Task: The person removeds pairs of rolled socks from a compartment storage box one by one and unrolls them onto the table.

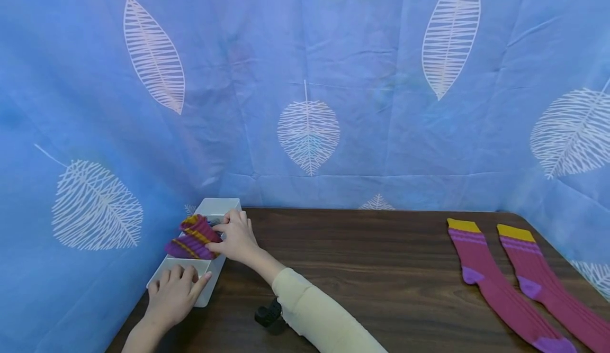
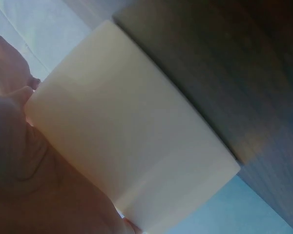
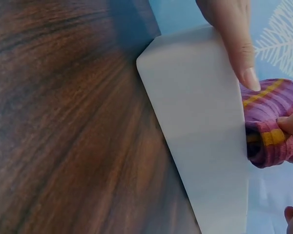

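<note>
A long white box (image 1: 213, 284) stands at the table's left side. Inside it sits a folded bundle of striped socks (image 1: 197, 238), purple and maroon with yellow bands, bulging above the rim. My right hand (image 1: 238, 238) reaches over the box's right wall and pinches the bundle between thumb and fingers; its cuff (image 3: 272, 139) shows at the rim in the right wrist view. At the near end, my left hand (image 1: 172, 296) grips the box, fingers over the rim and thumb along the right wall. The left wrist view shows mostly the box's outer wall (image 2: 132, 117).
Two maroon socks with yellow cuffs and purple heels, a left one (image 1: 505, 302) and a right one (image 1: 553, 295), lie flat at the right of the dark wooden table (image 1: 371, 268). A blue leaf-print cloth (image 1: 362, 130) hangs behind. A black device (image 1: 268, 313) sits by my right sleeve.
</note>
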`<state>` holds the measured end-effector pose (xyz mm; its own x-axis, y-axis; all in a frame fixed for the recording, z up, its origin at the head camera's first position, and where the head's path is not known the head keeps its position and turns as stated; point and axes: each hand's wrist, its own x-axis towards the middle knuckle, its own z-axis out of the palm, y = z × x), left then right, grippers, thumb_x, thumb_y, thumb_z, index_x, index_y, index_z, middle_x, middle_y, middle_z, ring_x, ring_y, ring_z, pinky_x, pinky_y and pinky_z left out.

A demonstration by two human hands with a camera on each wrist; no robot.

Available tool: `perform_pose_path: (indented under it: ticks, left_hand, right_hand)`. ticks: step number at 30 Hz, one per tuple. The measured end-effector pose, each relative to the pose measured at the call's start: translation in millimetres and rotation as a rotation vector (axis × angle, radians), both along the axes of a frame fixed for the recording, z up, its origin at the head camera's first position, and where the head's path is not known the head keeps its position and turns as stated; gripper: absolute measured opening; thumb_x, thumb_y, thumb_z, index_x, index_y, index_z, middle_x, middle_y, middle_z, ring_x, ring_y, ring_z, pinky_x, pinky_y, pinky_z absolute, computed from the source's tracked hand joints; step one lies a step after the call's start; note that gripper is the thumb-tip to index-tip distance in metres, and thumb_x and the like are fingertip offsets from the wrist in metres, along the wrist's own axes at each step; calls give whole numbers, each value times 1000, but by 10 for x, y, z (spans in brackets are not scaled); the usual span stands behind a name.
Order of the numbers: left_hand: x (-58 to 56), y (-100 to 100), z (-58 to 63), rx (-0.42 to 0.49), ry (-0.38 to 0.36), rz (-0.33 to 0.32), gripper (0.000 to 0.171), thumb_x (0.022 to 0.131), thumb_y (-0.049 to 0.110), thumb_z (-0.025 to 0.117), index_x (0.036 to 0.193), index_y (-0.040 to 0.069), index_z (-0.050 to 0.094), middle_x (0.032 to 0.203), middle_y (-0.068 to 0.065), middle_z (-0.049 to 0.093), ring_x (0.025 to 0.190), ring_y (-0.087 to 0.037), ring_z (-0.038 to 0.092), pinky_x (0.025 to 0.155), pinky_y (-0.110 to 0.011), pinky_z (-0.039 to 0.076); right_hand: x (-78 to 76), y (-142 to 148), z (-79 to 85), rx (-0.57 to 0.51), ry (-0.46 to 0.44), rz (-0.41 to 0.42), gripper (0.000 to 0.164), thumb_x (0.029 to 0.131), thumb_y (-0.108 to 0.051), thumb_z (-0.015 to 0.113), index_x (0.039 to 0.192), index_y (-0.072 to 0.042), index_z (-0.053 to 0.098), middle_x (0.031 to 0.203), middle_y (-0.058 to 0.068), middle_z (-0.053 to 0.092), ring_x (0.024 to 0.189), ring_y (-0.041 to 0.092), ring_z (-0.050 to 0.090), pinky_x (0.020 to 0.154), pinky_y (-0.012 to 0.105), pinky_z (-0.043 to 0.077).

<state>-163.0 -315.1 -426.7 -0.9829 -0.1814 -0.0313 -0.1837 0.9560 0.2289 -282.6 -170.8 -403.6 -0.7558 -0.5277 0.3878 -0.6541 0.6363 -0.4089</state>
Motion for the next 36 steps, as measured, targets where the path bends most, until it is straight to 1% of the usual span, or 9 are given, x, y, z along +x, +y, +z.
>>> perform_pose_path:
  ticks: [4, 9, 13, 20, 24, 30, 33, 36]
  left_hand:
    - [-1, -6, -9, 6, 2, -3, 59, 95, 66, 38, 102, 11, 58, 106, -18, 52, 109, -45, 38, 87, -71, 24]
    - [5, -7, -15, -2, 9, -1, 60, 95, 67, 39, 101, 10, 58, 104, -17, 52, 108, -45, 39, 88, -72, 23]
    - [11, -3, -18, -5, 4, 5, 61, 93, 68, 40, 100, 10, 58, 101, -16, 51, 105, -44, 39, 88, -72, 23]
    - [22, 3, 16, 4, -19, 5, 64, 93, 70, 39, 101, 10, 58, 100, -16, 51, 104, -44, 39, 89, -72, 22]
    - [35, -1, 14, 7, -16, 0, 63, 93, 69, 40, 102, 10, 58, 99, -15, 50, 104, -43, 39, 88, -71, 23]
    - [48, -7, 26, 16, -8, -10, 63, 94, 68, 40, 103, 9, 58, 101, -16, 51, 104, -43, 39, 88, -71, 23]
    - [49, -10, 31, 24, -3, -13, 62, 94, 67, 40, 103, 9, 58, 104, -18, 51, 105, -44, 39, 88, -72, 23]
    - [46, -6, 26, 28, 4, -17, 60, 94, 66, 41, 104, 9, 58, 107, -19, 52, 106, -44, 38, 91, -73, 21]
  right_hand:
    - [-25, 53, -6, -41, -11, -4, 39, 84, -53, 69, 114, -27, 74, 97, -7, 34, 90, 11, 25, 72, 22, 21]
    - [-52, 142, -21, -67, -33, -12, 40, 85, -52, 69, 114, -25, 74, 97, -6, 34, 90, 11, 25, 73, 23, 21]
    - [-45, 219, -41, -118, -83, -9, 40, 85, -50, 70, 114, -23, 74, 97, -6, 33, 91, 12, 25, 75, 24, 21]
    - [-24, 368, -60, -238, -193, 6, 41, 83, -45, 74, 112, -16, 75, 97, -5, 35, 91, 12, 27, 76, 24, 24]
    - [17, 480, -86, -312, -218, 7, 42, 82, -41, 76, 110, -11, 75, 96, -4, 35, 90, 13, 28, 76, 24, 26]
    - [94, 641, -98, -432, -219, -3, 39, 80, -35, 78, 107, -6, 75, 97, -2, 35, 94, 13, 28, 80, 27, 27]
    - [122, 708, -92, -483, -198, -6, 37, 80, -32, 78, 105, -5, 75, 98, 0, 35, 95, 14, 28, 81, 28, 27]
    - [152, 775, -82, -506, -167, -14, 37, 79, -31, 79, 104, -4, 75, 98, 2, 36, 96, 16, 29, 82, 29, 28]
